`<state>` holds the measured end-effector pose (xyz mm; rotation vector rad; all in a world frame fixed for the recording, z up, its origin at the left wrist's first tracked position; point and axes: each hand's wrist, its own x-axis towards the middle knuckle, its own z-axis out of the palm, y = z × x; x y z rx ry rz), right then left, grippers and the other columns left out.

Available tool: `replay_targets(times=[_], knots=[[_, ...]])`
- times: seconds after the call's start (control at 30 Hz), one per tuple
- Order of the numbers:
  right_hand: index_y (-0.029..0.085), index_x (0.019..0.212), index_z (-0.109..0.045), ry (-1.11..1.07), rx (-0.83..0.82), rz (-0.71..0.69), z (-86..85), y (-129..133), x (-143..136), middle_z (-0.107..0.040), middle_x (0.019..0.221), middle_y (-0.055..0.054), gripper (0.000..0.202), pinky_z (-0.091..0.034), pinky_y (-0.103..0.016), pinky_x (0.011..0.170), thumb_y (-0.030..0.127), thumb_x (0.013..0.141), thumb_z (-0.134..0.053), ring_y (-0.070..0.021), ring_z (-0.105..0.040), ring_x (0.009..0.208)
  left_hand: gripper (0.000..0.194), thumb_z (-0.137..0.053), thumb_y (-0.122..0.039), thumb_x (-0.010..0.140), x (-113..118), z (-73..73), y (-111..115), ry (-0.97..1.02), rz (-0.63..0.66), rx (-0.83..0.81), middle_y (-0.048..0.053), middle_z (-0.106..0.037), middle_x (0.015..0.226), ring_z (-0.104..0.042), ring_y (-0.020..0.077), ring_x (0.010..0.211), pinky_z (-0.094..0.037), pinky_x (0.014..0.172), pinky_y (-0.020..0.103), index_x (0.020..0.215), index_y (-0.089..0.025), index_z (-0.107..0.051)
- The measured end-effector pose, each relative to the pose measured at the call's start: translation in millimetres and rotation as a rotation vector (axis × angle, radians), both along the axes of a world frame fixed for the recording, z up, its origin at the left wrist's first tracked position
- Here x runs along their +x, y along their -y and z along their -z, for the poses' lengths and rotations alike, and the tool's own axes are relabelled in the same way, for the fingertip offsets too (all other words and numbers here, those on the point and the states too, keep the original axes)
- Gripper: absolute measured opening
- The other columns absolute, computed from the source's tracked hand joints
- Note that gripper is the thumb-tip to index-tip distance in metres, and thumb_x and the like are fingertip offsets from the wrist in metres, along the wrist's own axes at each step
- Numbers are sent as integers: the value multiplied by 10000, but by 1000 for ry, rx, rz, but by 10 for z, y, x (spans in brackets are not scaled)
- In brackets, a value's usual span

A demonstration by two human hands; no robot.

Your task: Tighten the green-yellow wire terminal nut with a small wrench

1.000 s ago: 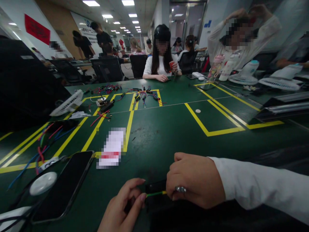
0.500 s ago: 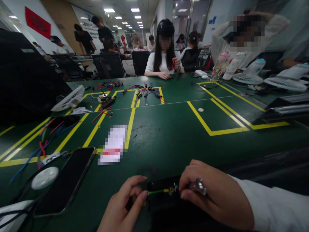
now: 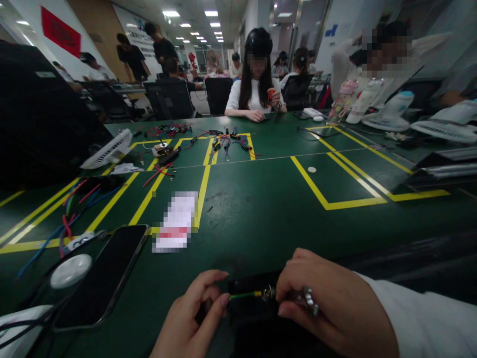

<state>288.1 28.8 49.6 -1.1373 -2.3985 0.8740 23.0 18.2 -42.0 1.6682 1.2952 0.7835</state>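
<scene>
My left hand (image 3: 197,315) pinches the left end of a short green wire (image 3: 244,295) with a yellow sleeve near its right end. That end meets a small round metal part (image 3: 267,292) on a black object (image 3: 238,314) under my hands. To the right, my right hand (image 3: 328,298) is closed around a small tool with a shiny metal end (image 3: 310,301); the tool's left tip is at the metal part. Most of its handle is covered by my fingers, and the black object is too dark to make out fully.
On the green table (image 3: 253,223) lie a phone (image 3: 104,278), a white disc (image 3: 70,271), a blurred paper (image 3: 177,219), loose wires (image 3: 69,219) and small wired parts (image 3: 227,141). A person (image 3: 257,74) sits opposite. Fans (image 3: 389,114) stand at the back right.
The metal end of the tool in my right hand has turned slightly. Both hands stay almost in place, and the camera view has shifted a little.
</scene>
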Motion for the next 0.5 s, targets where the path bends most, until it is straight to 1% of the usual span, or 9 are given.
replay_targets(times=[0.17,0.3,0.5], knots=[[145,929,-616,41,-4,-36,46,-21,-47,-662,830,-36,45,-385,-285,685,179,936,-587,-183,-550,753,204,-505,-352,989,-23,5,-16,-21,43,21,-93,-632,693,-649,138,637,-464,608,212,1189,-315,-524],[147,928,-612,35,-3,-63,61,-53,-51,-662,842,-36,48,-387,-285,698,164,936,-568,-183,-550,767,201,-502,-356,983,-1,-14,-11,-11,-5,9,-88,-627,687,-644,142,647,-461,632,219,1172,-302,-542],[147,953,-626,60,-36,-202,-3,-197,-50,-696,890,-39,68,-390,-323,791,139,920,-567,-173,-606,796,215,-512,-376,977,4,-2,6,-12,17,6,-79,-610,702,-621,145,659,-435,622,227,1176,-301,-541]])
